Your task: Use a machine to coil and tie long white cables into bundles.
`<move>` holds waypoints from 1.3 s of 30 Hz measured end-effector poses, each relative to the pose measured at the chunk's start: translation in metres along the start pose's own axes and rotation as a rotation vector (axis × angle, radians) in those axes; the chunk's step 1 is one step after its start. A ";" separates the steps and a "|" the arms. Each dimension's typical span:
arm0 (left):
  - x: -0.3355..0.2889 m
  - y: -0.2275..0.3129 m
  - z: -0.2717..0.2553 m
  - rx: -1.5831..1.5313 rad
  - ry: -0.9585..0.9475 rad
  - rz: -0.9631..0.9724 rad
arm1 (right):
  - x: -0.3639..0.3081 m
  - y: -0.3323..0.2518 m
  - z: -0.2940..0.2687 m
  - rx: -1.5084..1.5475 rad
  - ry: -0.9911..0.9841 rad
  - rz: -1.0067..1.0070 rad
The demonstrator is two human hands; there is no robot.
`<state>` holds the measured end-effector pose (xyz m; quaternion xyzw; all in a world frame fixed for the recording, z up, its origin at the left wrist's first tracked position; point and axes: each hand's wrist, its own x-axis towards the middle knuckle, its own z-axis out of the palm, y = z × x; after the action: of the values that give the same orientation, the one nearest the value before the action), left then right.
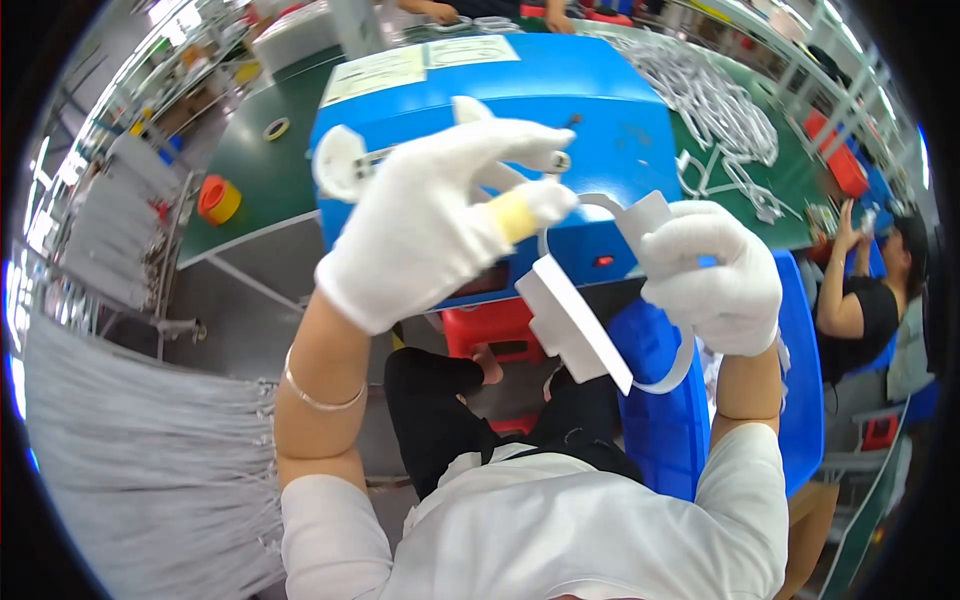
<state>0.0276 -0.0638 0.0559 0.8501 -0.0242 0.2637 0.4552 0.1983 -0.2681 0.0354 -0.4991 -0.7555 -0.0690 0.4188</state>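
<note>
My left hand (420,210), in a white glove with yellow tape round the thumb, is raised over the front of a blue machine (620,130). Its index finger stretches out, and the thumb meets a thin white cable (597,199); the exact grip is partly hidden. My right hand (715,275), also gloved, has its fingers curled round a pale block (643,222). Between the hands hangs a white flat-sided piece (575,320), tilted. A curved white strip (678,374) runs from its lower end up toward my right hand.
Blue bins (655,400) stand at my right, below the green table (265,180). A heap of white cables (710,95) lies at the back right. A yellow-and-red tape roll (219,200) is at the left, above hanging grey-white cables (150,450). Another person (870,300) sits at right.
</note>
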 end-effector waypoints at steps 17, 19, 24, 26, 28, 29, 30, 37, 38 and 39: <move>-0.028 -0.017 -0.032 0.224 0.780 -0.118 | 0.078 0.019 0.098 -0.160 0.438 0.013; -0.029 -0.027 -0.043 0.466 0.797 -0.018 | 0.079 0.022 0.094 -0.137 0.533 0.182; -0.030 -0.037 -0.041 0.797 0.871 0.025 | 0.082 0.042 0.101 0.010 0.481 0.349; -0.033 -0.044 -0.040 0.934 0.895 0.003 | 0.083 0.039 0.106 0.111 0.465 0.391; -0.034 -0.053 -0.042 0.735 0.961 -0.034 | 0.086 0.031 0.104 0.257 0.472 0.597; -0.035 -0.057 -0.042 0.639 0.962 0.014 | 0.086 0.032 0.103 0.290 0.488 0.605; -0.040 -0.063 -0.040 0.648 0.968 0.006 | 0.086 0.032 0.104 0.301 0.480 0.602; -0.058 -0.075 -0.036 0.494 0.755 0.220 | 0.074 0.043 0.100 -0.031 0.355 0.381; -0.072 -0.088 -0.032 0.595 0.776 0.136 | 0.065 0.031 0.099 -0.120 0.388 0.372; -0.090 -0.091 -0.039 0.750 0.726 0.081 | 0.052 0.028 0.098 -0.325 0.405 0.214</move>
<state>-0.0407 0.0025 -0.0386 0.8070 0.1985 0.5491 0.0882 0.1573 -0.1667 0.0004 -0.6128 -0.5785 -0.2429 0.4805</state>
